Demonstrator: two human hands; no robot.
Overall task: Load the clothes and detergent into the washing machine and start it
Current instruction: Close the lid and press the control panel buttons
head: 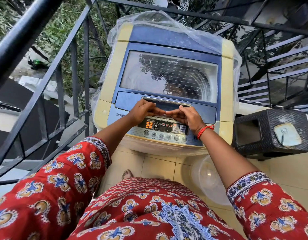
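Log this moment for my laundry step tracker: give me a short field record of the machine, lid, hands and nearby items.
machine: top-loading washing machine, plastic sheet pushed back over its rear
lid: glass lid shut
control panel: display lit
left hand: left hand at the lid handle, fingers curled
right hand: right hand at the handle too, fingertips meeting the left's
right of machine: dark woven stool
floor: clear plastic tub by the machine
clothes, detergent: none visible

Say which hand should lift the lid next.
Probably the left hand: its fingers already curl at the lid handle, while the right hand sits lower, partly over the control panel. The lid is shut.
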